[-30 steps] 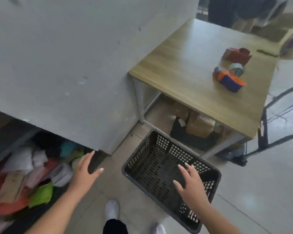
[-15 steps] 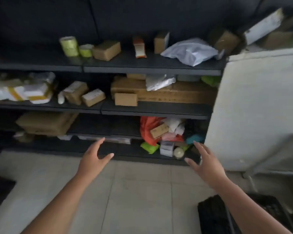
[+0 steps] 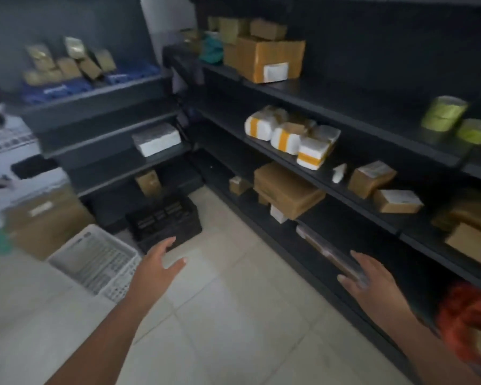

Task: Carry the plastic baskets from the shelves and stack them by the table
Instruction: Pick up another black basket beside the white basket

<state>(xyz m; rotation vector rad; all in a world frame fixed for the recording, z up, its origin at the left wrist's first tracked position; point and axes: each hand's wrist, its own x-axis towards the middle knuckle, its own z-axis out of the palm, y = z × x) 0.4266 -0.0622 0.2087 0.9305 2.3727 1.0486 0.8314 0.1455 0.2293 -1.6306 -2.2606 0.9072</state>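
Observation:
A black plastic basket [image 3: 164,219] stands on the floor in the corner, at the foot of the dark shelves [image 3: 342,187]. A white plastic basket [image 3: 95,259] lies on the floor to its left, close to me. My left hand [image 3: 157,266] hovers open just in front of the black basket, fingers spread, holding nothing. My right hand [image 3: 372,279] is open too, raised beside the bottom shelf on the right. The table is out of view.
Cardboard boxes [image 3: 264,55] and wrapped parcels [image 3: 292,137] fill the shelves on the right and at the back. A large brown carton [image 3: 47,220] sits on the floor at the left. An orange net bag [image 3: 467,315] is at the lower right. Pale floor tiles [image 3: 233,315] lie ahead.
My view has swung left from the table and the basket set down beside it, along the shelves to the corner. Both hands stay empty and open; two more baskets have come into sight.

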